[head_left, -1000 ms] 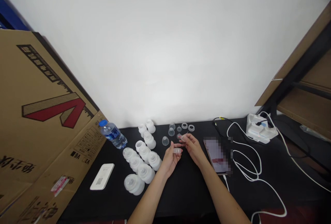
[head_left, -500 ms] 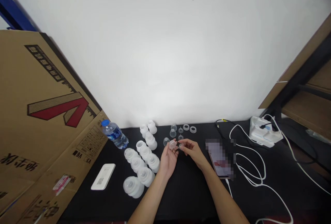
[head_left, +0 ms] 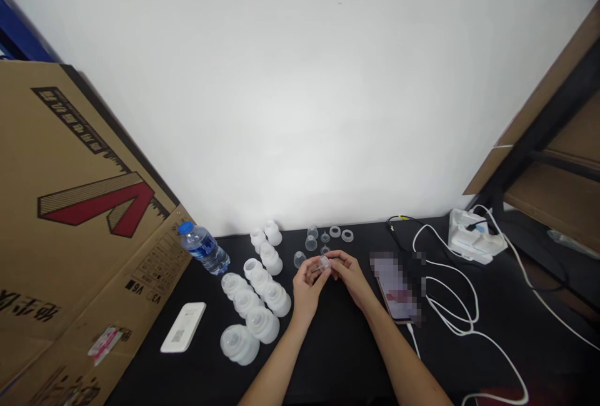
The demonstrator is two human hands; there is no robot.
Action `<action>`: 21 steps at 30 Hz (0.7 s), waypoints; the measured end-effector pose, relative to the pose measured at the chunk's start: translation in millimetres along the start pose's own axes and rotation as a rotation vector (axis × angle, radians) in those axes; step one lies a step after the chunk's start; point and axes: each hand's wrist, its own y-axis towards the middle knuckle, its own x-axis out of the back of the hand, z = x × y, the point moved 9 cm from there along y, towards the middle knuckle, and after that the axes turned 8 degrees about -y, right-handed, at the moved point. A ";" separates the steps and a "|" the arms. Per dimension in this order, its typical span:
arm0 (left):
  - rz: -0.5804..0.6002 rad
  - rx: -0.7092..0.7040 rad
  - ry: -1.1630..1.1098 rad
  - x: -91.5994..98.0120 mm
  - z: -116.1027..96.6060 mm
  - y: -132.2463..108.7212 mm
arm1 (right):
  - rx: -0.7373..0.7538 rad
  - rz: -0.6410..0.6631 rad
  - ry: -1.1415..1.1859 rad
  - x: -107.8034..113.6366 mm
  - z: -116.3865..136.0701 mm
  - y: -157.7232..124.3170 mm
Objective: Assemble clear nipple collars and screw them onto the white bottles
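A: Entry for this moment. What's in the hands?

B: A small clear plastic cup (head_left: 323,263), held above the black counter (head_left: 328,362), at the meeting point of both hands.

A: State of the grip?

B: Narrow on both sides. Fingertips of the left hand (head_left: 307,287) and the right hand (head_left: 349,275) close on the cup from either side, and the hands touch each other.

A: Nearest items?

B: Just ahead, 3 clear cups (head_left: 310,243) and 2 tiny clear cones (head_left: 325,249), then 2 clear rings (head_left: 347,236). To the left stand 10 frosted white bell-shaped pieces (head_left: 262,325) in loose rows.

A: Farther out?

B: Left: a water bottle (head_left: 205,250) lying tilted, a white flat device (head_left: 182,327), and a cardboard box (head_left: 94,206) leaning over the counter edge. Right: a phone (head_left: 396,287) with its screen pixelated, and a white cable (head_left: 450,325) looping towards a white charging dock (head_left: 475,240).
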 end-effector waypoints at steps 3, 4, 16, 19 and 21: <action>-0.043 0.001 0.019 4.7 -0.3 0.6 | 0.018 0.039 -0.022 -5.4 6.6 -2.1; -0.059 0.004 0.019 6.5 -0.3 1.0 | 0.021 0.054 -0.018 -7.3 8.3 -2.8; -0.115 -0.024 0.058 16.7 3.0 -0.8 | -0.007 0.184 0.088 -16.4 9.7 -9.0; -0.126 -0.042 0.069 20.2 2.2 0.2 | 0.000 0.221 0.130 -23.9 10.7 -11.3; -0.142 -0.048 0.075 23.7 1.8 0.6 | -0.002 0.242 0.117 -27.4 11.2 -12.7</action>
